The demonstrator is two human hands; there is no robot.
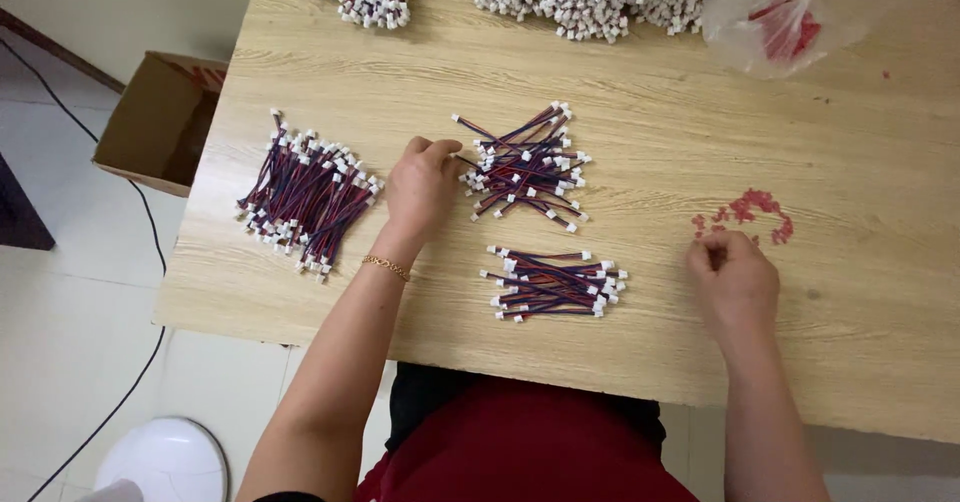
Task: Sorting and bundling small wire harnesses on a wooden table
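My left hand (420, 184) rests curled at the left edge of the loose wire pile (525, 167), fingertips touching wires that fan out rightward, holding none that I can tell, while my right hand (733, 280) pinches closed just below the red bits (745, 212), well apart.

Bright, even daylight, soft faint shadows, sharp focus, slight wide-angle edge distortion.

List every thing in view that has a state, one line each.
Left hand: fingers curled on the middle wire pile, loose.
Right hand: pinched beside the red bands, scattered.
Near wire pile: aligned.
Left wire pile: heaped.
Plastic bag: open.
Cardboard box: open.
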